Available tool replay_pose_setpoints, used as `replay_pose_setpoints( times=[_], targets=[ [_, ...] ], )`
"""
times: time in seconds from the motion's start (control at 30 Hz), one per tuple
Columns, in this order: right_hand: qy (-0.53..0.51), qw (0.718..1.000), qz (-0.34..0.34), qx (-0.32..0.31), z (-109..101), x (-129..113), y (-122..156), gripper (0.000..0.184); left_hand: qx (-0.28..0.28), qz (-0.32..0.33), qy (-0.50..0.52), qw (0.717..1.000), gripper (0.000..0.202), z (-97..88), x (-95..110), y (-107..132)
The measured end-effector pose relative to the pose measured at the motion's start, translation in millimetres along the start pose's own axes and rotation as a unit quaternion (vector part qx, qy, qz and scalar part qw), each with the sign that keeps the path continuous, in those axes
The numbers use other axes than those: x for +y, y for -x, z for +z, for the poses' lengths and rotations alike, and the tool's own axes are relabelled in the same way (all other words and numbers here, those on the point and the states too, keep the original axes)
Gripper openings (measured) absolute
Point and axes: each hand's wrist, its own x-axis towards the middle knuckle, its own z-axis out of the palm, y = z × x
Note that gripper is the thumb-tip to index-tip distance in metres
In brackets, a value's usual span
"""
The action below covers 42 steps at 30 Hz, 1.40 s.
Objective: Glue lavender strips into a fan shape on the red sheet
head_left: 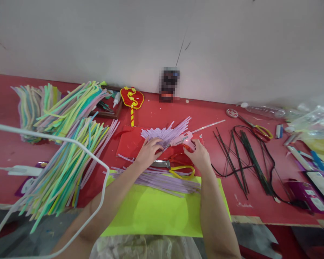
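Observation:
My left hand [148, 153] lies with its fingers pressed flat on a fan of lilac pipe cleaners [166, 132] laid on a red sheet [128, 144]. My right hand [198, 154] is closed round a pink glue gun [184, 139], its nozzle pointing left at the lilac fan. Yellow-handled scissors [178, 169] lie just below both hands, on a loose row of more lilac pipe cleaners [162, 180]. A lime-green sheet [156, 212] lies under my forearms.
Big piles of pastel pipe cleaners [67, 158] fill the left of the red table [232, 118]. Dark green wires [248, 162], a black cord, another pair of scissors [255, 127], a plastic bottle and packets lie right. A white cable [70, 144] loops across the left foreground.

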Motion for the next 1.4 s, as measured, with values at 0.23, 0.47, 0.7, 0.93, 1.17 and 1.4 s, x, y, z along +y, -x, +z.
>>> replay_pose_setpoints(
  times=[0.23, 0.47, 0.7, 0.93, 1.17, 1.4],
  targets=[
    [0.007, 1.000, -0.016, -0.012, 2.3, -3.5, 0.7, 0.040, -0.004, -0.008, 0.001, 1.000, 0.007, -1.5, -0.3, -0.1],
    [-0.001, 1.000, -0.020, -0.019, 3.8, -4.4, 0.7, 0.040, 0.003, -0.019, 0.015, 1.000, 0.011, -3.7, -0.1, -1.3],
    [-0.006, 1.000, -0.013, -0.022, 1.5, -8.9, 1.8, 0.039, 0.002, -0.026, 0.023, 0.999, 0.011, -1.9, -2.3, -1.2],
    [-0.019, 0.999, -0.020, -0.024, 2.1, -8.0, 1.8, 0.037, 0.001, -0.027, 0.025, 0.999, 0.011, -1.3, -2.9, -1.5],
    [-0.016, 0.999, -0.017, -0.028, 2.2, -7.7, 1.9, 0.036, -0.001, -0.027, 0.027, 0.999, 0.011, -1.7, -3.0, -2.0],
    [-0.004, 1.000, -0.014, -0.020, 2.2, -7.7, 1.9, 0.036, 0.003, -0.019, 0.024, 1.000, 0.011, -3.3, -1.8, -2.3]
  ],
)
